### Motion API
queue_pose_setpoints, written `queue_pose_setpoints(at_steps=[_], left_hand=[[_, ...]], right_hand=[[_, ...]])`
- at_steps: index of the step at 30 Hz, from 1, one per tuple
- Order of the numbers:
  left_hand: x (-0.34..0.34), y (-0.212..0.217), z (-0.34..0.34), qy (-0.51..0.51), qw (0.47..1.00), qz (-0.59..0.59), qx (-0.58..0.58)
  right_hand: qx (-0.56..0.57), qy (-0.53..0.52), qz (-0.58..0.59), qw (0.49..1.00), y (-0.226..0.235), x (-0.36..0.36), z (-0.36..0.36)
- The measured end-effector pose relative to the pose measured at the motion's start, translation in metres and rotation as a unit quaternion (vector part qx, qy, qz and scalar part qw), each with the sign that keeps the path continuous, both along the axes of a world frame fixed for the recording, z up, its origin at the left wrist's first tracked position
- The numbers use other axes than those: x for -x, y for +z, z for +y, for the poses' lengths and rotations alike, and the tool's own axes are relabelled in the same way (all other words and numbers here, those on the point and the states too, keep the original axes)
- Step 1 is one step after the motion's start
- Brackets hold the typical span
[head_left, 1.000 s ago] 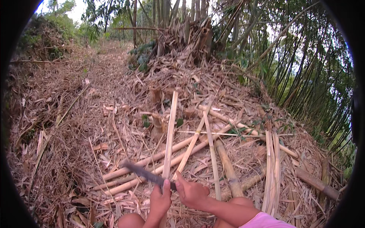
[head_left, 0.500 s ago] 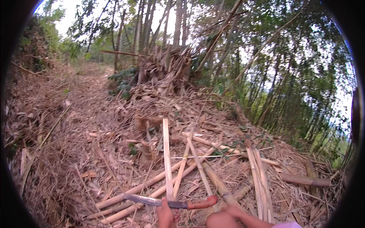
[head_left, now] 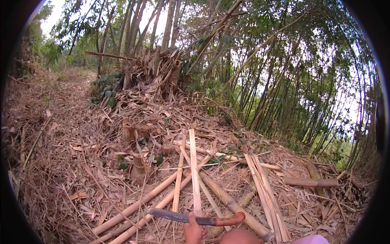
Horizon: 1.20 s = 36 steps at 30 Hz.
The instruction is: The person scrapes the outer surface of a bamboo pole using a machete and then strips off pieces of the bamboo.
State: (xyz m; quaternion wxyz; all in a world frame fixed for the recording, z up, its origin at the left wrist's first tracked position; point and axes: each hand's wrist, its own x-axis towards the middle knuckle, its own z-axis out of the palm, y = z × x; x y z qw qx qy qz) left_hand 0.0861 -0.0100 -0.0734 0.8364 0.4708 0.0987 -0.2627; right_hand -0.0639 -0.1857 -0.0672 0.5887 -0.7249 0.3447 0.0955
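Note:
My left hand shows at the bottom edge, fingers curled around the near end of a pale split bamboo strip that runs away from me. A machete lies crosswise just above that hand, its dark blade pointing left and its reddish-brown handle to the right, with no hand on it. Only a rounded part of my right hand or wrist shows, low and under the handle. Its fingers are hidden.
Whole bamboo poles and more split strips lie on dry leaf litter. Cut stumps stand to the left. A heap of bamboo debris and a dense bamboo thicket rise behind and to the right.
The view has tilted up, so both hands have dropped to the bottom edge. The machete, raised at an angle a second ago, now lies level across the strip with its handle free.

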Motion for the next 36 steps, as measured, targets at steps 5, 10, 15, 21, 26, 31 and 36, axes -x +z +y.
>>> queue_pose_setpoints(at_steps=[5,10,15,21,26,31,36], left_hand=[[-0.002,-0.007,0.003,-0.039,0.999,0.007,0.007],[0.003,-0.015,-0.007,0.011,1.000,-0.019,0.016],[0.006,0.009,0.005,-0.022,0.998,0.008,0.066],[0.008,0.033,0.010,-0.058,0.997,0.047,0.024],[0.005,0.049,0.032,-0.069,0.992,0.098,0.050],[0.009,0.054,0.031,-0.078,0.991,0.104,0.033],[0.012,0.049,0.025,-0.067,0.991,0.110,0.040]], right_hand=[[-0.030,-0.042,-0.009,0.999,0.010,0.021,0.006],[-0.082,-0.100,0.006,0.992,0.014,0.061,0.003],[-0.060,-0.043,-0.069,0.995,-0.016,0.097,-0.021],[-0.068,-0.013,-0.114,0.991,0.015,0.003,-0.018],[-0.086,0.057,-0.130,0.986,0.026,-0.072,0.002],[-0.085,0.062,-0.137,0.985,0.031,-0.077,0.001],[-0.094,0.062,-0.137,0.984,0.032,-0.075,-0.002]])
